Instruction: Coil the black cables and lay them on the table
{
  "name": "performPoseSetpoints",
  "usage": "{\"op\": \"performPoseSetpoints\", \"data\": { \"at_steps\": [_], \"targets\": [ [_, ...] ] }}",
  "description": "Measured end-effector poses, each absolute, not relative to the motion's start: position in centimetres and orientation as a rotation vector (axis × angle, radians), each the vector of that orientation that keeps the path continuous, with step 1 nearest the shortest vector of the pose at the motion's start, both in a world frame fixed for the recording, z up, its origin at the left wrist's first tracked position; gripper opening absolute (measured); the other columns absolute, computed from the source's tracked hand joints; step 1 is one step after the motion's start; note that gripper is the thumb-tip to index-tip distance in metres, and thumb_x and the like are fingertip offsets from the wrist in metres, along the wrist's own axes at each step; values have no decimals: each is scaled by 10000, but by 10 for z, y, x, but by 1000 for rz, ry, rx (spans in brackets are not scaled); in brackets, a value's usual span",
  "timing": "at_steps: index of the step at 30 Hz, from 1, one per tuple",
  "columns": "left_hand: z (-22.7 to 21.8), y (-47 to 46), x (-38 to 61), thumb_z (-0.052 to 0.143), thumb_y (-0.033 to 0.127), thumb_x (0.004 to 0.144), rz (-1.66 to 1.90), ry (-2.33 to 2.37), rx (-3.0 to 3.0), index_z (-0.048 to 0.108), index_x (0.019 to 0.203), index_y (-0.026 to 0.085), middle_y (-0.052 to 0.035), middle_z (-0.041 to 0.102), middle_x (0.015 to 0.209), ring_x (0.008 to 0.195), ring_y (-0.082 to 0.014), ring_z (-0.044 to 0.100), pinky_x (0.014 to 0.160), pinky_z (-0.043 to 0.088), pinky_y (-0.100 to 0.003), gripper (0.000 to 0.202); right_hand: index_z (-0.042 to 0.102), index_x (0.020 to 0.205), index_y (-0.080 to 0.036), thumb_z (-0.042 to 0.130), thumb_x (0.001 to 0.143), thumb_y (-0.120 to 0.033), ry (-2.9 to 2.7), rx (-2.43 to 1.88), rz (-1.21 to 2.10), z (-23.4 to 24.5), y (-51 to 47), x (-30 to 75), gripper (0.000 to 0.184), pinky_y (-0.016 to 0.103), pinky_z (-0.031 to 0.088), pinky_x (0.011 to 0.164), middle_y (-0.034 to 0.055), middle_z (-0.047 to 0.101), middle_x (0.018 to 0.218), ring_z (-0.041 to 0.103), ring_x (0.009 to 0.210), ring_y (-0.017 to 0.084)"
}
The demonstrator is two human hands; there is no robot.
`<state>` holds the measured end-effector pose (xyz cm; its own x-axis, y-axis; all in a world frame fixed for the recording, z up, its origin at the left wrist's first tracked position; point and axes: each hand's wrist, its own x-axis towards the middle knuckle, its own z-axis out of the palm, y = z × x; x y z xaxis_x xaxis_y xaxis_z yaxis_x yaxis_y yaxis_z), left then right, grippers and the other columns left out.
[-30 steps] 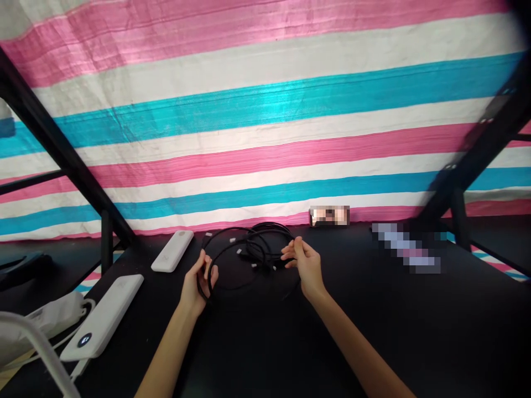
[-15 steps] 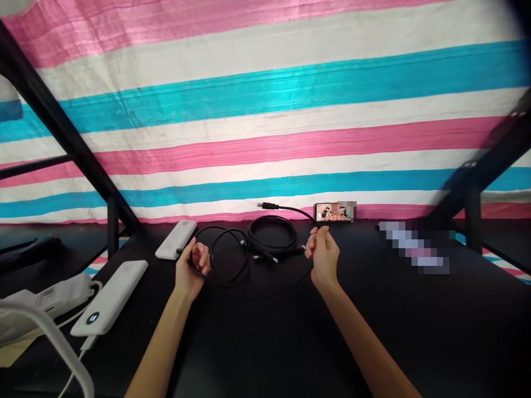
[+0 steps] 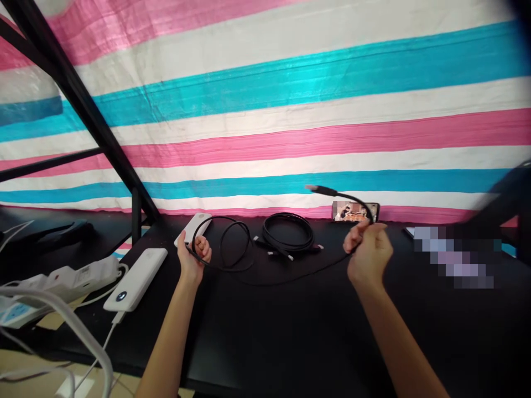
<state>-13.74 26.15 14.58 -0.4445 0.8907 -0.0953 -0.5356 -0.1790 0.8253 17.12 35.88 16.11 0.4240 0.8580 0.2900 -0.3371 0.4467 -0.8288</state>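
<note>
A black cable [image 3: 290, 280] runs between my two hands above the black tabletop. My left hand [image 3: 194, 258] is closed on it at the left, where loose loops of the cable hang out beside the fingers. My right hand [image 3: 370, 251] grips the cable near one end. From that fist the cable curves up and leftward to a black plug [image 3: 324, 190], its metal tip blurred. Between the hands, farther back, lies a coiled black cable [image 3: 287, 247] with several connector ends beside it.
A white power bank [image 3: 136, 279] with a plugged-in white cord lies left; another white power bank [image 3: 194, 228] is behind my left hand. A power strip [image 3: 78, 276] sits at far left. A phone [image 3: 355, 212] leans at the back. Striped sheeting [image 3: 290, 132] hangs behind the table.
My right hand has moved right, drawing the cable's plug end with it and widening the gap between my hands. The view has shifted a little left. Both hands keep hold of the cable.
</note>
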Motion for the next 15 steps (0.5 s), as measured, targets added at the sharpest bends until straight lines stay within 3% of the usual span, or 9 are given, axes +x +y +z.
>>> {"op": "performPoseSetpoints", "data": {
  "at_steps": [6,10,13,15],
  "targets": [
    [151,257,-136,457,504,788,1851,1049,603,465,509,171,49,334,386,310,-56,270,326,186,-173,434,451,655,-210,467,854,-553,-622,-784,676,175,371,213,397,254,174,353,-76,375,469,317,337,60],
    [149,244,-127,481,403,771,1733,1021,711,583,635,151,27,424,420,365,-91,378,384,300,-199,303,444,641,-222,402,867,-560,-540,-823,615,175,372,231,408,282,145,363,-77,343,444,289,327,73],
    [145,227,-123,496,312,729,1594,1111,803,676,861,109,-63,637,602,624,-177,603,616,464,-259,302,439,620,-226,379,855,-571,-518,-833,583,177,370,235,422,290,135,369,-76,333,426,280,322,76],
    [143,216,-126,493,280,703,1497,1208,807,685,964,79,-131,714,809,843,-239,646,786,474,-317,381,439,616,-228,378,849,-574,-519,-826,573,179,370,238,422,292,126,377,-79,325,429,271,323,72]
  ]
}}
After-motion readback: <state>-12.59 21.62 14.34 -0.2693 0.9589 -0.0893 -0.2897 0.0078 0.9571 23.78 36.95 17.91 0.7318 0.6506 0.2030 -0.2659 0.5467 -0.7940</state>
